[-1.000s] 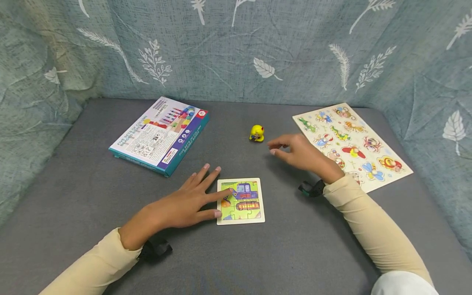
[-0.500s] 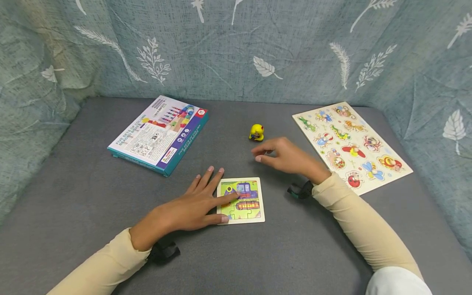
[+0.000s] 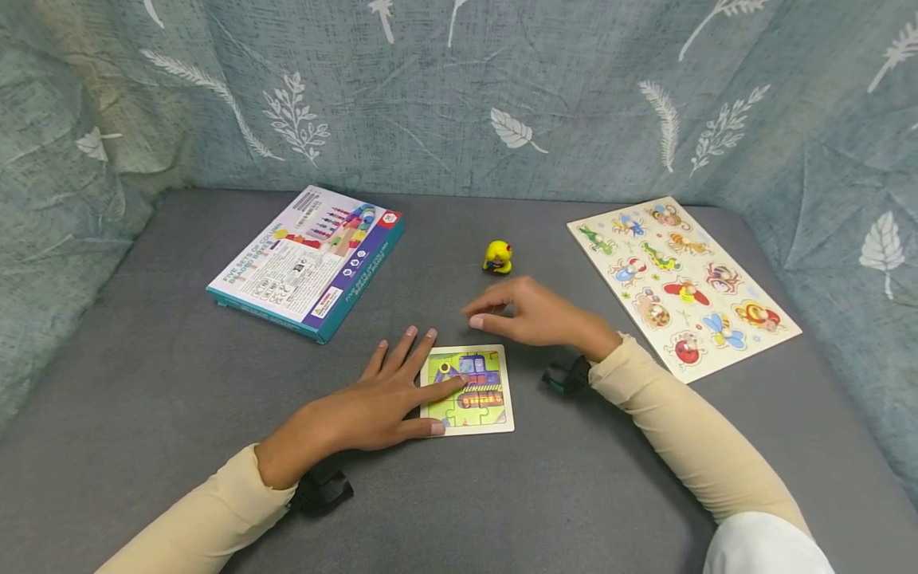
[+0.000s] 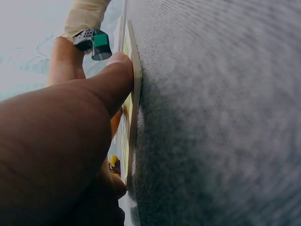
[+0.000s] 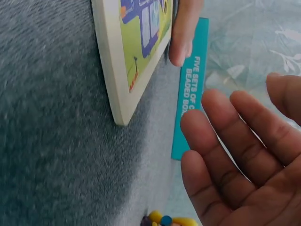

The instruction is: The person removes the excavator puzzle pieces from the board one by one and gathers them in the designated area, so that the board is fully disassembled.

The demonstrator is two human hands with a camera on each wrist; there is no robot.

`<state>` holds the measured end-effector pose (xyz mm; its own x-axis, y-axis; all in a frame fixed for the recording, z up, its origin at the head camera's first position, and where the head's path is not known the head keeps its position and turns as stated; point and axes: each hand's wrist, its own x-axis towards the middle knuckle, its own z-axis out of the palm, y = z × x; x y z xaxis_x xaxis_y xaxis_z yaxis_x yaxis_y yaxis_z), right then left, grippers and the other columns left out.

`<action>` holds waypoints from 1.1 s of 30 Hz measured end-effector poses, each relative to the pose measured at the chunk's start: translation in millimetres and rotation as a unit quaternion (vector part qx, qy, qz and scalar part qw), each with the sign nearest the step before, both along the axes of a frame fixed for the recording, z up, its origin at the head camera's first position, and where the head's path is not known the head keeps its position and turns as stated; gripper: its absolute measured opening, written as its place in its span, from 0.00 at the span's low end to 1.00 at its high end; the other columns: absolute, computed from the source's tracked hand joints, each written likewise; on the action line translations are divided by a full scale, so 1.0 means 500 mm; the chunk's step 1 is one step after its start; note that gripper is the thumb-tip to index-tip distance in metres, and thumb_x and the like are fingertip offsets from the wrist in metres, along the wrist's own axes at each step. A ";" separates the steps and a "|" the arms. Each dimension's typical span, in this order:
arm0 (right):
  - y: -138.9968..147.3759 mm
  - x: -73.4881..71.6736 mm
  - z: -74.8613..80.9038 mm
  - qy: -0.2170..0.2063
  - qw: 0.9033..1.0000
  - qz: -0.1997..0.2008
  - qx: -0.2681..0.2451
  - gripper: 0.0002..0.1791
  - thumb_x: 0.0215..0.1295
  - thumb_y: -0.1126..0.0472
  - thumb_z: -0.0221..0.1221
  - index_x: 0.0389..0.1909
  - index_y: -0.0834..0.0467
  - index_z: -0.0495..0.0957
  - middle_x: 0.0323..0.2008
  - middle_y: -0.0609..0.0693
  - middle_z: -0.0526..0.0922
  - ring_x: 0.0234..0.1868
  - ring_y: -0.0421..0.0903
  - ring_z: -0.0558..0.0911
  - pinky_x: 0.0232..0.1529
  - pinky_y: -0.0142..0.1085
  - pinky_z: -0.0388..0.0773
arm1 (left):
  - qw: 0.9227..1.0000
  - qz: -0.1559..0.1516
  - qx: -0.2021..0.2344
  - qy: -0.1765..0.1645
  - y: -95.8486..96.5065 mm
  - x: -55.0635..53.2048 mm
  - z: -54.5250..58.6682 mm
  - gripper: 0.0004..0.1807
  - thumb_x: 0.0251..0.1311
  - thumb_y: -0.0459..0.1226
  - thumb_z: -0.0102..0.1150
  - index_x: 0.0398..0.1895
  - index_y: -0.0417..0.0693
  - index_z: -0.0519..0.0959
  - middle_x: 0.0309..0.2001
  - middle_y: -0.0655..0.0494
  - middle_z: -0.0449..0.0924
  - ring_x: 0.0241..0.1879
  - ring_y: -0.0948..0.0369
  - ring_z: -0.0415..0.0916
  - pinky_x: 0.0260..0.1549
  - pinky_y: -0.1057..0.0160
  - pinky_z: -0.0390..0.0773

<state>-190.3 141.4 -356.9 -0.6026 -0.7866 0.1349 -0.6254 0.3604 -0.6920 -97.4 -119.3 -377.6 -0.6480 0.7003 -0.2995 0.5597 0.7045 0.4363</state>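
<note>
A small square jigsaw puzzle (image 3: 482,399) with a purple digger picture lies in a pale frame on the grey table. My left hand (image 3: 366,410) spreads its fingers over the puzzle's left side. Its thumb and index finger rest on the puzzle, and in the left wrist view the thumb (image 4: 117,70) presses near the frame's edge. Above the puzzle's far right corner hovers my right hand (image 3: 534,315), holding nothing. The right wrist view shows its fingers relaxed and apart, beside the puzzle frame (image 5: 113,70).
A yellow toy figure (image 3: 498,257) stands beyond the right hand. At the back left lies a beaded-boxes carton (image 3: 308,263). A wooden board with insect pictures (image 3: 681,287) lies on the right. A leaf-patterned curtain (image 3: 430,96) hangs behind the table.
My right hand has moved left from beside the insect board to above the puzzle's far edge. My left hand has slid slightly right, farther over the puzzle.
</note>
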 end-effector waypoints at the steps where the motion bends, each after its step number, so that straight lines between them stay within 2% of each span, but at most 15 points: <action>1: -0.002 0.000 -0.001 -0.005 1.000 0.007 0.002 0.14 0.71 0.61 0.57 0.51 0.63 0.83 0.45 0.48 0.85 0.44 0.39 0.82 0.48 0.39 0.77 | 1.000 0.002 -0.002 -0.001 0.000 0.000 0.000 0.35 0.66 0.61 0.48 0.75 0.71 0.55 0.77 0.44 0.24 0.72 0.45 0.15 0.64 0.36 0.26; 7: -0.016 0.003 -0.002 -0.043 0.998 0.048 0.016 0.15 0.69 0.67 0.53 0.52 0.65 0.81 0.45 0.51 0.85 0.47 0.41 0.82 0.51 0.37 0.76 | 1.000 0.005 -0.009 -0.001 0.001 0.000 -0.001 0.35 0.66 0.61 0.48 0.75 0.71 0.55 0.76 0.43 0.24 0.72 0.45 0.14 0.63 0.35 0.24; 13: -0.031 0.005 -0.006 -0.055 0.996 0.065 0.026 0.19 0.64 0.70 0.49 0.52 0.64 0.82 0.44 0.50 0.85 0.44 0.41 0.82 0.46 0.36 0.77 | 1.000 0.006 -0.018 -0.003 0.003 0.001 0.000 0.34 0.67 0.60 0.48 0.75 0.70 0.56 0.76 0.42 0.24 0.72 0.45 0.15 0.62 0.35 0.23; 20: -0.054 0.007 -0.010 -0.068 0.993 0.086 0.051 0.18 0.65 0.70 0.50 0.51 0.62 0.83 0.42 0.48 0.85 0.39 0.38 0.81 0.43 0.33 0.77 | 1.000 0.006 -0.012 -0.005 0.002 0.003 -0.001 0.36 0.65 0.61 0.50 0.75 0.68 0.58 0.76 0.42 0.23 0.72 0.45 0.15 0.62 0.34 0.23; 29: -0.078 0.010 -0.007 -0.048 0.990 0.103 0.088 0.18 0.63 0.68 0.50 0.50 0.62 0.83 0.41 0.48 0.85 0.37 0.36 0.79 0.41 0.31 0.76 | 1.000 0.001 0.002 -0.010 -0.001 0.003 -0.001 0.39 0.62 0.62 0.54 0.75 0.66 0.58 0.76 0.41 0.23 0.72 0.43 0.15 0.62 0.33 0.23; 33: -0.087 0.011 -0.006 -0.038 0.989 0.111 0.094 0.17 0.65 0.68 0.51 0.49 0.62 0.83 0.40 0.48 0.83 0.32 0.36 0.77 0.37 0.30 0.75 | 1.000 0.000 -0.002 -0.011 -0.003 0.002 -0.003 0.40 0.62 0.63 0.53 0.75 0.66 0.57 0.76 0.41 0.22 0.71 0.43 0.14 0.62 0.33 0.23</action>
<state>-184.6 98.0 -359.9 -0.4142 -0.9079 -0.0645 -0.6532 0.3458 -0.6736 -96.4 -121.0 -379.0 -0.6404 0.6995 -0.3170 0.5504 0.7059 0.4457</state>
